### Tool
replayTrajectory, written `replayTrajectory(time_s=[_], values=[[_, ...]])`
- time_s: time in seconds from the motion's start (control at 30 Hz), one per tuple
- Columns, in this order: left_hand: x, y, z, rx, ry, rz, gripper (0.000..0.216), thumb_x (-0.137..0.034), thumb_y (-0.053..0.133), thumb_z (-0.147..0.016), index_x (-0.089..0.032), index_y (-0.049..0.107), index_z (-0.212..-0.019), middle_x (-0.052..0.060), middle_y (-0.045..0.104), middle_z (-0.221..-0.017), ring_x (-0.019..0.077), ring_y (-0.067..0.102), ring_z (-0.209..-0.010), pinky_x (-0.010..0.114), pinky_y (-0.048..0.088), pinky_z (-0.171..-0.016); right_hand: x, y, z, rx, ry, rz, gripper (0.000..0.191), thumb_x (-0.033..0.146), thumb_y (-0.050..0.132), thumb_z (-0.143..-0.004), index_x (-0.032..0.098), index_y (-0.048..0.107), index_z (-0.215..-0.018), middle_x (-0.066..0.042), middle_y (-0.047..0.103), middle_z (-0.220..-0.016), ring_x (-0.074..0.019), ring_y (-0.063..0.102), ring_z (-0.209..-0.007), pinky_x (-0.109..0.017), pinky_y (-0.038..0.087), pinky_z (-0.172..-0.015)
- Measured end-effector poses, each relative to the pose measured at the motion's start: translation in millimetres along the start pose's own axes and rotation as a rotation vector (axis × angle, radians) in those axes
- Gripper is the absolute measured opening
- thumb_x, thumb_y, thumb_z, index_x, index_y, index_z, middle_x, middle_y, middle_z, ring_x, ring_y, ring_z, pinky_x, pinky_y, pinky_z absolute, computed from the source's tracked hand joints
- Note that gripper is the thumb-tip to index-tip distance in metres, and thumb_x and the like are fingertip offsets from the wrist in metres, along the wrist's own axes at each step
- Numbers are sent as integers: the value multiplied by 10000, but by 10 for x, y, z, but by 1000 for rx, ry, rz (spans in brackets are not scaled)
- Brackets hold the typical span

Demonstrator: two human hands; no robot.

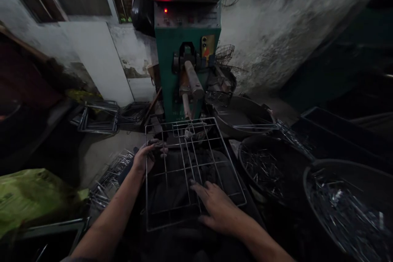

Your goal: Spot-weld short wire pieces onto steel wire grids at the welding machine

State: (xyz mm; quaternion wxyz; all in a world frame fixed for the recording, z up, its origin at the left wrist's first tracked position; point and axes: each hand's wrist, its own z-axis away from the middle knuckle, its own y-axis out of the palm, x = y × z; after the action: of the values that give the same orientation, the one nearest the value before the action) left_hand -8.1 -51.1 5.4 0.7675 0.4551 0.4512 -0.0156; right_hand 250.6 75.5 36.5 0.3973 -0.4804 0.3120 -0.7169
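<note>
A rectangular wire rack [185, 168] with crossing rods lies over my lap, its far edge at the lower arm of a green spot welder [167, 69]. My left hand [149, 156] is closed around the rack's left side, its fingers passing under the wires. Over the right half of the rack is my right hand [216, 204], thumb and fingers apart, the fingertips close to a middle rod. Whether they touch that rod I cannot tell. The welder's thick upper arm [194, 80] sits just beyond the rack's far edge.
To the right, one dark tub [242, 159] and another tub [307, 188] hold short metal rods. A wide pan [260, 112] carries longer rods. Wire frames [100, 116] are stacked at the left, near a yellow-green sack [33, 196]. Wire pieces [107, 180] lie by my left arm.
</note>
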Motion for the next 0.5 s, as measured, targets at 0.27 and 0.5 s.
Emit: replayTrajectory(time_s=[0.27,0.5], values=[[4,-13,1,-9,-11,-14,253,-127,582,-717,-126,552,-969,133,715,-831,275,690,-734,397,538,-634,28,5,-32,28,-40,107,737,237,606,-658,123,381,-1351,-159,423,-1373,-293,469,-1089,-402,375,-913],[14,-18,-8,0,15,-12,274,-127,578,-717,-123,547,-989,123,707,-773,268,684,-702,370,523,-598,-27,106,4,9,-73,110,736,240,562,-665,123,365,-1364,-143,386,-1418,-300,437,-1141,-426,337,-970]])
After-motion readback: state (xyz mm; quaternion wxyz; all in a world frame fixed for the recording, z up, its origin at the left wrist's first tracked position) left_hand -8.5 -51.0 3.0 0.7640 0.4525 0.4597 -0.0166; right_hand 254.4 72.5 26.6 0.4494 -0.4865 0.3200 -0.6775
